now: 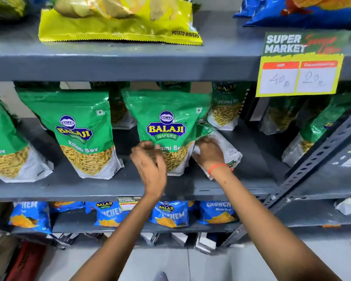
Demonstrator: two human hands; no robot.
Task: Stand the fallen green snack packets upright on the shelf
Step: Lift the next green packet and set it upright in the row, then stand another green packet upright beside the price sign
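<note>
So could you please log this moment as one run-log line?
left hand: open, by upright green packet | right hand: on tilted green packet | middle shelf

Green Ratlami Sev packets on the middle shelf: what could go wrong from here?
1. The right hand grips a tilted packet pressed against the upright centre packet; lifting it may topple that one.
2. The left hand hovers open in front, barely bracing it.
3. The packet could slip off the shelf edge.

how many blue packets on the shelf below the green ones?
4 clearly: far-left blue packet, left-center packet partly behind the left forearm, center packet, right packet. Slivers of blue between them suggest more hidden behind.
</note>
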